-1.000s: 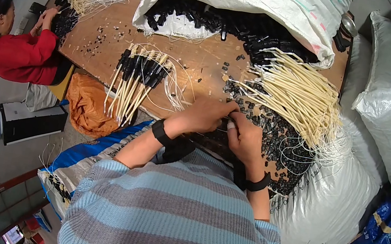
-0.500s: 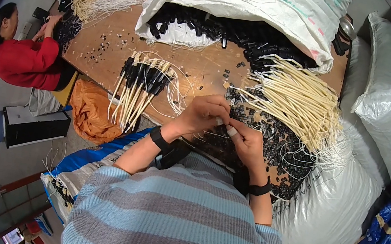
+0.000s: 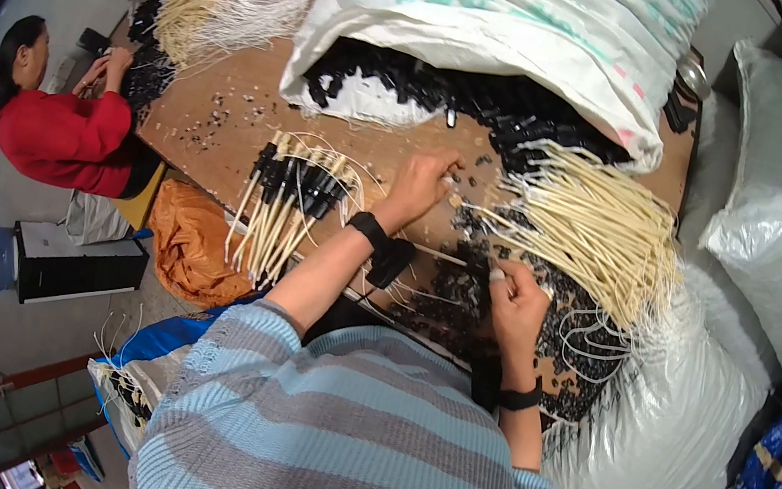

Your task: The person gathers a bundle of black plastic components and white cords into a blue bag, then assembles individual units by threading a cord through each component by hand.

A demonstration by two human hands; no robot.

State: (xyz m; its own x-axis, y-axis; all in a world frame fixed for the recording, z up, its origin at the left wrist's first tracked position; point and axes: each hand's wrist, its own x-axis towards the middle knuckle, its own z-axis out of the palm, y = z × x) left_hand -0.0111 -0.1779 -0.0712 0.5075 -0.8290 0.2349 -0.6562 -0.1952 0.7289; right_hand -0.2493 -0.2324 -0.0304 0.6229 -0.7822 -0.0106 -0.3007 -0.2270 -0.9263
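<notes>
My left hand point(image 3: 423, 186) is over the table, fingers curled together beside loose small black plastic pieces point(image 3: 484, 160); anything inside its pinch is too small to make out. Nearer to me and to the right, my right hand point(image 3: 515, 314) is closed, thumb against fingers, above the scattered black pieces. A thin pale rod point(image 3: 440, 255) points from the left wrist toward the right fingers, where its end blends into the dark pieces. Left of my left forearm lies a bundle of cream rods with black plastic holders point(image 3: 281, 203) and white wires. A larger pile of cream rods point(image 3: 595, 235) lies on the right.
A big white woven sack point(image 3: 504, 29) spills black parts across the table's far side. Full white sacks point(image 3: 773, 190) stand at the right. An orange sack point(image 3: 195, 236) lies beyond the left table edge. A person in red point(image 3: 64, 130) works at the far left.
My hands, together over the table before, have separated. The left has gone farther away from me, toward loose black pieces; the right has shifted slightly right and nearer. The view has tilted slightly.
</notes>
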